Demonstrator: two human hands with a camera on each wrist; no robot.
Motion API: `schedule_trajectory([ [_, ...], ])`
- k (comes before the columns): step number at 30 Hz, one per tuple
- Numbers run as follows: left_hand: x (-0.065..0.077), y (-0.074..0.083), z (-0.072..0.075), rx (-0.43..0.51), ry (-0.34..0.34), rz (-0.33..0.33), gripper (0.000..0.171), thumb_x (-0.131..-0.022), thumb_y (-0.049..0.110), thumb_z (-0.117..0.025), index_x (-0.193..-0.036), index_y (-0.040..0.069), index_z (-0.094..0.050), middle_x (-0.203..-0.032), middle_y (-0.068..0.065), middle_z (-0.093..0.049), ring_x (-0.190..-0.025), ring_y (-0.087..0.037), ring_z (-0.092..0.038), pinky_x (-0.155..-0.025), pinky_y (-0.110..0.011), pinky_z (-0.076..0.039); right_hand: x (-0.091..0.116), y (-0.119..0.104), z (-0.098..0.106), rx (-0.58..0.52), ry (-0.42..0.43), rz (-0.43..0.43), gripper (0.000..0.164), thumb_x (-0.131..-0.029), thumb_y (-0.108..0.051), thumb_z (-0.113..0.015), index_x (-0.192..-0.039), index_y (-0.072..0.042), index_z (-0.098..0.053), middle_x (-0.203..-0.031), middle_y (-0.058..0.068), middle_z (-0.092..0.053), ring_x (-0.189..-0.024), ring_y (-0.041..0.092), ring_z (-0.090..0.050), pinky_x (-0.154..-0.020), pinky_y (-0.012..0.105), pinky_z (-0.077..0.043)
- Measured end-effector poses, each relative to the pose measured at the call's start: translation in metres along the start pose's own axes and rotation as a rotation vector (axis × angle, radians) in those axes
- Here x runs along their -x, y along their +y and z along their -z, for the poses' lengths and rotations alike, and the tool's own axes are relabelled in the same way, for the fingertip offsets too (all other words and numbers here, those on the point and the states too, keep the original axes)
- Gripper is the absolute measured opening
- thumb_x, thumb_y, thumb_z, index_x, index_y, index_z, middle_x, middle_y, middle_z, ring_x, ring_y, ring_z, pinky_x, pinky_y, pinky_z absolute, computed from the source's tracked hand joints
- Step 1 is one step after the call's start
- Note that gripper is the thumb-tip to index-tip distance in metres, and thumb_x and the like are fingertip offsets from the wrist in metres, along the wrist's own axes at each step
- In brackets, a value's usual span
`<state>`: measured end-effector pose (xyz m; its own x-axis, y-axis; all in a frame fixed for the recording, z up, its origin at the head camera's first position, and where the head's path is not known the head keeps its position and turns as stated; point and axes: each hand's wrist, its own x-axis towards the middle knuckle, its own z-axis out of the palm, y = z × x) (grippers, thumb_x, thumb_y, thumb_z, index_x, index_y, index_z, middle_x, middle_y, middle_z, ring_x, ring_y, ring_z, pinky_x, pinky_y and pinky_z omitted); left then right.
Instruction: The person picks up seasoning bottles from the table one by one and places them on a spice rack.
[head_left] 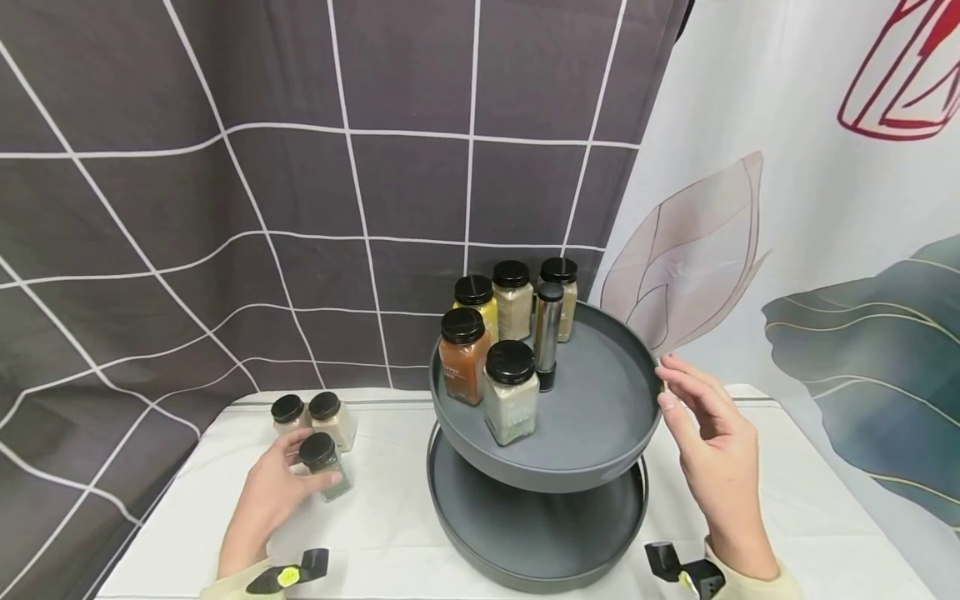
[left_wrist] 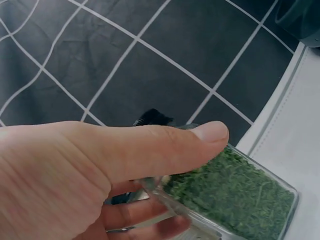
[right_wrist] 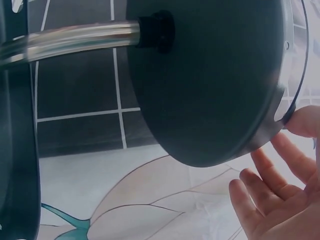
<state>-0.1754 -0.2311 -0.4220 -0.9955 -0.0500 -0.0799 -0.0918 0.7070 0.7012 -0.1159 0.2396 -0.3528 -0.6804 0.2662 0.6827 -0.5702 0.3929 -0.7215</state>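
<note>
My left hand [head_left: 273, 492] grips a spice jar [left_wrist: 245, 195] of chopped green herbs between thumb and fingers. The jar's black lid [head_left: 318, 450] shows in the head view. Two more black-capped jars, a left one [head_left: 287, 412] and a pale one [head_left: 335, 421], stand just behind it on the white surface. Across from them, my right hand [head_left: 716, 450] pinches the right rim of a grey two-tier round stand's upper tray [head_left: 600, 417]. From below, the right wrist view shows the thumb [right_wrist: 305, 120] at the rim and the other fingers spread beside it.
Several jars stand on the upper tray's left side, among them an orange-brown one [head_left: 462, 358] and a pale green one [head_left: 512, 396]. The stand's post [head_left: 548, 329] rises there. The lower tray [head_left: 540, 533] sits beneath. A dark gridded curtain [head_left: 412, 192] hangs behind.
</note>
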Motion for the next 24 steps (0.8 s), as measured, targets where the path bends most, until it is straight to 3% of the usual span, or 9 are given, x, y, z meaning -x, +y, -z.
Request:
schedule_trajectory([
  [11, -0.0012, -0.0059, -0.0038, -0.012, 0.008, -0.01, 0.078, -0.081, 0.027, -0.084, -0.139, -0.01, -0.047, -0.13, -0.036, -0.056, -0.121, -0.055, -0.052, -0.095, -0.064, -0.049, -0.0001, -0.0048, 0.0015, -0.088, -0.058, -0.177, 0.035, -0.096, 0.009, -0.058, -0.132, 0.009, -0.06, -0.144, 0.011, -0.057, -0.136, 0.014, -0.05, -0.108, 0.017, -0.04],
  [19, 0.0, -0.0079, -0.0003, -0.002, 0.001, -0.018, 0.075, -0.08, 0.02, -0.083, -0.138, -0.01, -0.047, -0.13, -0.036, -0.056, -0.118, -0.052, -0.057, -0.091, -0.056, -0.055, 0.0004, -0.0017, -0.0008, -0.164, -0.09, -0.127, 0.039, -0.096, 0.013, -0.054, -0.135, 0.011, -0.056, -0.146, 0.012, -0.054, -0.137, 0.014, -0.048, -0.109, 0.017, -0.039],
  [24, 0.0009, -0.0066, 0.0001, -0.007, 0.032, -0.022, 0.07, -0.08, 0.018, -0.082, -0.136, -0.009, -0.05, -0.127, -0.035, -0.059, -0.115, -0.051, -0.059, -0.089, -0.056, -0.055, 0.0013, -0.0013, -0.0025, -0.189, -0.083, -0.114, 0.041, -0.095, 0.015, -0.053, -0.135, 0.01, -0.056, -0.146, 0.01, -0.055, -0.136, 0.013, -0.049, -0.108, 0.015, -0.04],
])
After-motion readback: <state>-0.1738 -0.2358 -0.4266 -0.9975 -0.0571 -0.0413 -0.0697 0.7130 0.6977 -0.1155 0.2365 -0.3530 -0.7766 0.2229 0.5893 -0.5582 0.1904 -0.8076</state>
